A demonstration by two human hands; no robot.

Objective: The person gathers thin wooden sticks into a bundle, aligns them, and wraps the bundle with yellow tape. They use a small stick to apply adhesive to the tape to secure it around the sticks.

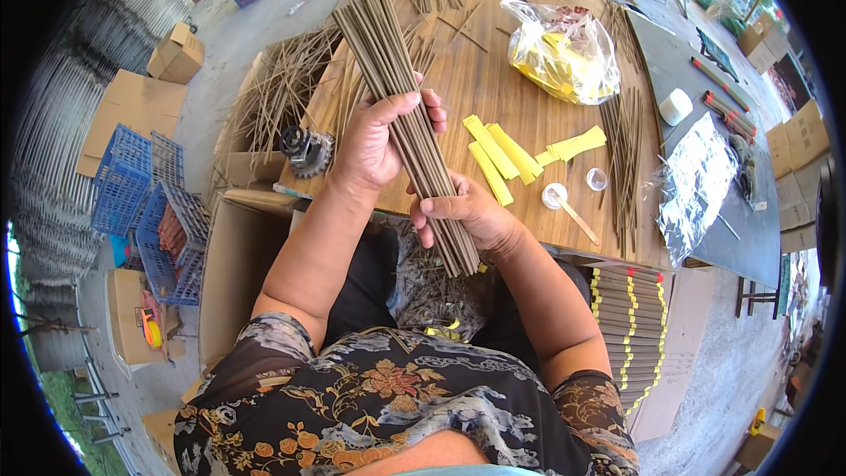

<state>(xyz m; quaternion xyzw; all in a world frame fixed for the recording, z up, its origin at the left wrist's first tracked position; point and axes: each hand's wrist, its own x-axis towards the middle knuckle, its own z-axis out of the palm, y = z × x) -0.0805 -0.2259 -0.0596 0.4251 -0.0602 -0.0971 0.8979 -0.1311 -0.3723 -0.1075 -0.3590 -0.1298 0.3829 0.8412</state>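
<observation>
At centre, leaning toward eleven o'clock, the sticks (420,155) are gripped by the left hand (375,137) around mid-length and the right hand (469,210) near the six-o'clock end; snug, even pressure should prevent splaying.

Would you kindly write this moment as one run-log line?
left hand: holds stick bundle mid-length | right hand: holds it lower down | table: yellow strips

The bundled sticks (394,73) were grey-brown, the worktop (476,79) warm brown with darker grain. Strips (514,153) toward its near edge were yellow; the black blouse (388,405) bore orange-brown flowers and grey swirls.
</observation>
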